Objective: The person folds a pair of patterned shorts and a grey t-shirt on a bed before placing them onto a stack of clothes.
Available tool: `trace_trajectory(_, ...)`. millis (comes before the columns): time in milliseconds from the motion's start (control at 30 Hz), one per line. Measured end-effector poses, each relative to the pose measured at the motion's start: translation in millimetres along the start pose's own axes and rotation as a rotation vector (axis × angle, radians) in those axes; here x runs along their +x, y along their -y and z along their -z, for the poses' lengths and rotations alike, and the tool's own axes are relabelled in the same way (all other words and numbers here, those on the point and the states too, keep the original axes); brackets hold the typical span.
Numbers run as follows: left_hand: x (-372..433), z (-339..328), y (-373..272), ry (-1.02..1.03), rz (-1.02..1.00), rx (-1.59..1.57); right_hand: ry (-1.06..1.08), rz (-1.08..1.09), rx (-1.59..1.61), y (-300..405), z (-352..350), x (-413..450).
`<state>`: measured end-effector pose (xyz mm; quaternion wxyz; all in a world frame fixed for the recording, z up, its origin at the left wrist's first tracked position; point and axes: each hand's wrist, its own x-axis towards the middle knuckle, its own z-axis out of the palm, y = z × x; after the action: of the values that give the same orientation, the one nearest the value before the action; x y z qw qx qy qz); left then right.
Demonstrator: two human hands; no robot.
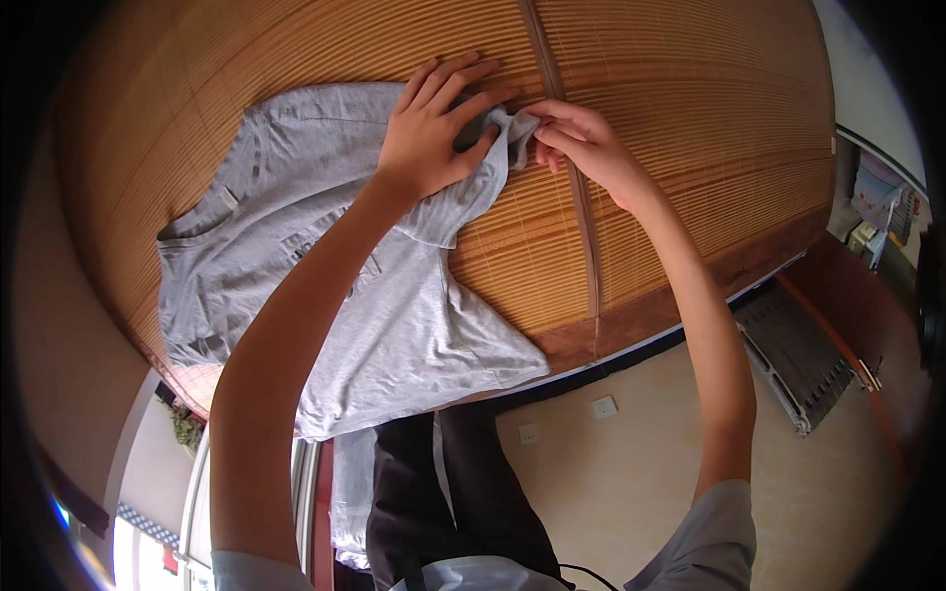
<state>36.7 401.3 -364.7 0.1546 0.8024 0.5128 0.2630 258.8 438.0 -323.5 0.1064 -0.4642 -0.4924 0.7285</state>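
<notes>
A grey T-shirt (399, 310) with dark printing lies spread on a bamboo mat (665, 111), its neck opening towards the left and one short sleeve pointing to the lower right. My left hand (436, 129) rests on the upper part of the shirt, fingers spread, the thumb beside a fold of bunched cloth. To its right, my right hand (576, 137) pinches the edge of that bunched grey cloth between thumb and fingers. My left forearm hides part of the shirt's print.
The mat's brown fabric border (643, 329) runs along the near edge. Below it are my dark-trousered legs, a plastic-wrapped bundle (351, 487) and wall sockets (604, 407). A dark slatted item (798, 362) stands at the right, a plant (185, 427) at the lower left.
</notes>
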Motion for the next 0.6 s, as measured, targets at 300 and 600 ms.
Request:
trace_trajectory(300, 2.5, -1.4, -1.7, 0.067, -0.004, 0.002, 0.186, 0.006, 0.075, 1.8, 16.5, 8.7)
trace_trajectory(600, 4.0, -4.8, -2.7, 0.046, -0.012, 0.053, 0.064, 0.246, -0.337, -0.1, 25.1, 9.1)
